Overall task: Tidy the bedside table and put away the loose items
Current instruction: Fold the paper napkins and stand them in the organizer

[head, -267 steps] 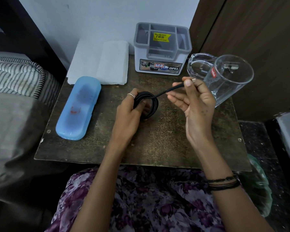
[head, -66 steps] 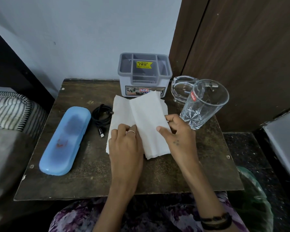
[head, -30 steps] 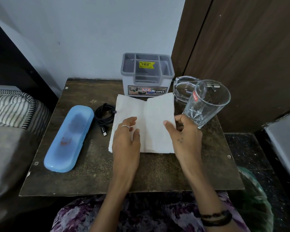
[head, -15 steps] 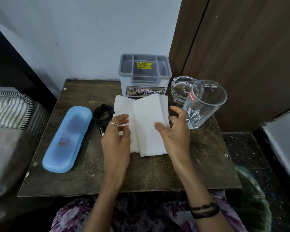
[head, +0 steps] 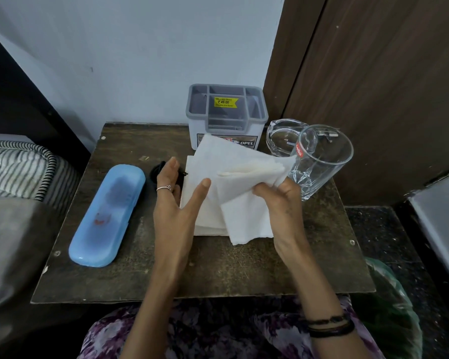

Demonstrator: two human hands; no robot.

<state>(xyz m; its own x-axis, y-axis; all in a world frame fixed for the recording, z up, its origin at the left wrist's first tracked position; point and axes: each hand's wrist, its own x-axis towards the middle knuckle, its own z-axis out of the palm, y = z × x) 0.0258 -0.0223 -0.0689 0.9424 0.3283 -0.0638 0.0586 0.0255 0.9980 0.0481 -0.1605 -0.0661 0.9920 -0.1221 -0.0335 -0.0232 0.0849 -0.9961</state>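
White paper napkins are lifted above the middle of the dark bedside table. My right hand grips their right part, raised and folded over. My left hand is at their left edge with straight fingers and the thumb on top of the napkins. A coiled black cable lies behind my left hand, mostly hidden. A blue case lies along the table's left side. A grey organiser box stands at the back.
A clear drinking glass and a glass ashtray stand at the back right, close to my right hand. A wooden door is to the right, a striped mattress edge to the left. A green bag sits below the table's right corner.
The napkins lay flat on the table under both hands; now my right hand has lifted and folded their right part while my left hand has opened along the left edge.
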